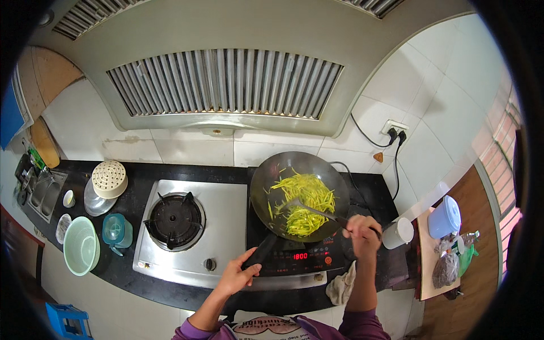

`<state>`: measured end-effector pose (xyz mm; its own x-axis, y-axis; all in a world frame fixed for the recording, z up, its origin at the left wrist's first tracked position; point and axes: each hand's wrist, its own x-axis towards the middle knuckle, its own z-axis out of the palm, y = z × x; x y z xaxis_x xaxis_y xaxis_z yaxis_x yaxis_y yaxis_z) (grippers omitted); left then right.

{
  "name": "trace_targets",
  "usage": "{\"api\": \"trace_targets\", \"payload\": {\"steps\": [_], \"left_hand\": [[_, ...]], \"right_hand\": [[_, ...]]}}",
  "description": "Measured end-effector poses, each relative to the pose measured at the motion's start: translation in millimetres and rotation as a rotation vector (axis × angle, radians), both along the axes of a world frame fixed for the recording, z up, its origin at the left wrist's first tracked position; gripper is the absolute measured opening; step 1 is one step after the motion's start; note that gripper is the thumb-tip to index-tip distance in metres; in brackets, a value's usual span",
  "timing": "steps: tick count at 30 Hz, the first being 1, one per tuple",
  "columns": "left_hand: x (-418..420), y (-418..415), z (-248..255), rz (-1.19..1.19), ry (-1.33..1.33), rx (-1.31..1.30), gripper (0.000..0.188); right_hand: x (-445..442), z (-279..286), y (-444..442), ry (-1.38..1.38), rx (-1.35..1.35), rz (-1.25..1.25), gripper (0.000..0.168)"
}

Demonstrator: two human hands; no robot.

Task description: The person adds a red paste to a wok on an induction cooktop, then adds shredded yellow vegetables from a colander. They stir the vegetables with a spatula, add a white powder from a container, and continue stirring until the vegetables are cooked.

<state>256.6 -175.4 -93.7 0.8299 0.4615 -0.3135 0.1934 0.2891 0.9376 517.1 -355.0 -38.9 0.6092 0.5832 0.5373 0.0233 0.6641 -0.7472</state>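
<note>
A dark wok (265, 178) sits on an induction cooktop (314, 264) whose red display is lit. My left hand (239, 272) grips the wok's black handle (262, 251), thumb on top. With my right hand (363, 233) I hold the dark handle of a spatula (316, 211). Its blade rests among thin yellow-green vegetable strips (312, 193) heaped in the wok. Part of the blade is hidden by the strips, and some loose strips cling to the wok's left side.
Left of the wok is a gas stove (225, 212) with one burner. A green basket (80, 246), a teal-lidded container (117, 231) and a perforated cream steamer (109, 179) stand farther left. A white canister (398, 233) and a cloth (341, 284) lie right. A range hood (225, 85) hangs above.
</note>
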Motion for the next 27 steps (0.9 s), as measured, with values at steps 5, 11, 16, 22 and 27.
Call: {"api": "trace_targets", "payload": {"steps": [5,11,16,22,27], "left_hand": [[4.2,-1.1,2.1,-0.031,-0.005,-0.003,0.053],[0.2,-1.7,0.8,0.002,0.014,-0.006,0.053],[1.0,-1.1,3.4,-0.030,-0.016,0.009,0.052],[1.5,-0.7,1.7,-0.016,-0.005,-0.018,0.052],[2.0,-0.5,4.5,-0.008,0.000,-0.017,0.051]], "right_hand": [[-10.3,-21.1,51.8,0.016,0.096,-0.238,0.013],[-25.7,-18.4,36.9,0.114,0.083,-0.139,0.014],[-3.3,-12.2,55.6,0.238,0.141,-0.236,0.016],[16.5,-5.7,81.3,0.266,0.224,-0.341,0.016],[7.6,2.5,45.8,0.303,0.021,-0.079,0.017]]}}
